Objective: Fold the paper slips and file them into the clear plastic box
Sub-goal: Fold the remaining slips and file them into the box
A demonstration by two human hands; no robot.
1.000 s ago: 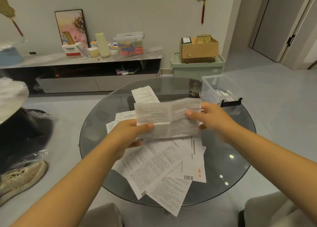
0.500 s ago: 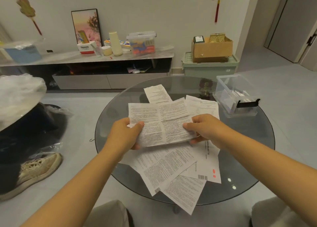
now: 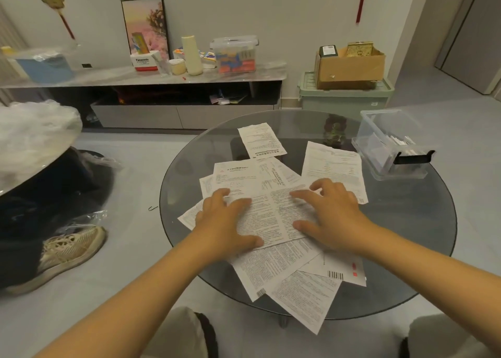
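A printed paper slip (image 3: 273,216) with a crease down its middle lies flat on top of a pile of several other slips (image 3: 287,271) on the round glass table (image 3: 406,249). My left hand (image 3: 225,222) presses its left half with spread fingers. My right hand (image 3: 330,216) presses its right half the same way. The clear plastic box (image 3: 390,143) stands at the table's far right edge, open on top, with folded slips inside and a black clip on its near wall.
More slips lie apart, one at the back (image 3: 261,141) and one at the right (image 3: 333,168). A low TV cabinet (image 3: 162,97) with clutter runs along the wall. A green bin (image 3: 344,97) carries a cardboard box. A shoe (image 3: 67,252) is on the floor at left.
The slip was held up in the air between both hands; it has come down onto the pile, and both hands now lie flat on it.
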